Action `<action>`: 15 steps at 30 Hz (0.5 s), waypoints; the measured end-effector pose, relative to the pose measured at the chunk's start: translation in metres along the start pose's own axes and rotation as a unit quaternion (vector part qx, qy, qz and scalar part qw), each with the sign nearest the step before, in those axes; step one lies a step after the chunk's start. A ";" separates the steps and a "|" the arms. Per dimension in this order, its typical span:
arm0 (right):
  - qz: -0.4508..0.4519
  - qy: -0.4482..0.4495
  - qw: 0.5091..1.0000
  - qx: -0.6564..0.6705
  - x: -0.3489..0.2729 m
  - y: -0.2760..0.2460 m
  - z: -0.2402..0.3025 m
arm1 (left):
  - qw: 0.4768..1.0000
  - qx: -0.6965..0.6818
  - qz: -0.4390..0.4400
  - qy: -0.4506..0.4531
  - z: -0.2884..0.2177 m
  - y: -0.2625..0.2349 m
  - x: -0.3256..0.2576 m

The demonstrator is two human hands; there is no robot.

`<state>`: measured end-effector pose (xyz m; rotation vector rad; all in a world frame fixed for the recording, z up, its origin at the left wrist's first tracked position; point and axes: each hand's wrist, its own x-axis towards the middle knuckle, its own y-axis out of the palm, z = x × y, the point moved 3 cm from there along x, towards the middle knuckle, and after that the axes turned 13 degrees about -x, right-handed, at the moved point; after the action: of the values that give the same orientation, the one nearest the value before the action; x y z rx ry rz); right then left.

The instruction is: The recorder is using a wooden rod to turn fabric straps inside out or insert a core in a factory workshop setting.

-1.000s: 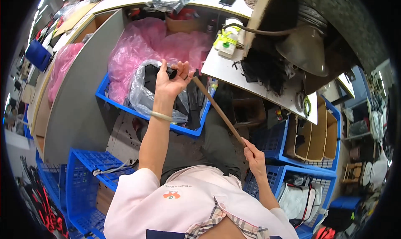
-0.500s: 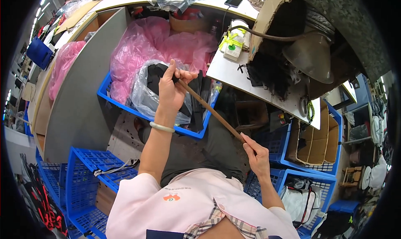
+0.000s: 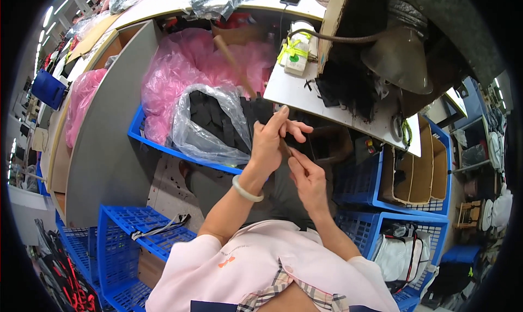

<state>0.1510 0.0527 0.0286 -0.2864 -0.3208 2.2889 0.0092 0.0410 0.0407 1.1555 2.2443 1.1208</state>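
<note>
Brown stick [image 3: 235, 67], long and thin, running up from both hands toward the pink plastic bag [image 3: 180, 72], its upper part blurred. Left hand [image 3: 271, 140] closed around the lower end, fingers [image 3: 297, 129] partly spread. Right hand [image 3: 306, 177] just below, touching the left, fingertips pinched on the stick's tip. Beside them, clear bag [image 3: 201, 132] of black pieces inside a blue crate [image 3: 143, 137]. White bracelet [image 3: 246, 191] on left wrist.

Both hands, left hand [image 3: 271, 140] and right hand [image 3: 306, 177], grip a brown stick [image 3: 235, 67] above the blue crate [image 3: 163, 146] holding black pieces [image 3: 212, 113] in clear plastic.
</note>
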 end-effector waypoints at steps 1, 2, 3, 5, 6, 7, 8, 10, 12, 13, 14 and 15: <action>0.028 0.004 0.999 0.022 0.005 -0.001 0.007 | 1.000 0.017 -0.020 0.014 -0.008 -0.004 0.003; 0.034 -0.032 0.998 -0.039 0.006 -0.012 0.000 | 0.998 0.032 -0.042 0.029 -0.020 -0.011 0.005; 0.030 -0.077 0.993 -0.087 0.002 -0.026 -0.007 | 0.997 -0.021 -0.054 0.042 -0.035 -0.021 0.011; 0.050 -0.112 0.980 -0.158 -0.009 -0.052 -0.025 | 0.993 -0.087 -0.064 0.057 -0.068 -0.043 0.024; 0.067 -0.096 0.976 -0.185 -0.014 -0.061 -0.033 | 0.992 -0.102 -0.060 0.050 -0.073 -0.051 0.028; 0.048 -0.101 0.981 -0.161 -0.015 -0.056 -0.029 | 0.995 -0.081 -0.046 0.044 -0.067 -0.045 0.028; 0.050 -0.103 0.980 -0.164 -0.012 -0.045 -0.019 | 0.996 -0.079 -0.025 0.027 -0.057 -0.035 0.025; 0.044 -0.030 0.987 -0.149 0.005 -0.019 0.004 | 0.998 -0.060 0.017 0.029 -0.043 -0.028 0.016; 0.029 -0.065 0.995 -0.067 0.014 0.001 0.005 | 0.997 -0.063 0.049 -0.020 -0.026 -0.017 0.006; 0.058 -0.039 0.997 -0.026 0.016 0.003 0.008 | 0.995 -0.082 0.047 0.016 -0.035 -0.017 0.007; 0.087 -0.013 0.996 0.014 0.017 0.006 0.008 | 0.992 -0.101 0.046 0.051 -0.045 -0.018 0.007; 0.086 -0.013 0.996 0.030 0.014 0.002 -0.002 | 0.988 -0.130 0.050 0.065 -0.058 -0.027 0.012</action>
<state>0.1413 0.0619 0.0244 -0.2627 -0.2483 2.4685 -0.0479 0.0140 0.0553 1.1243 2.0728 1.5172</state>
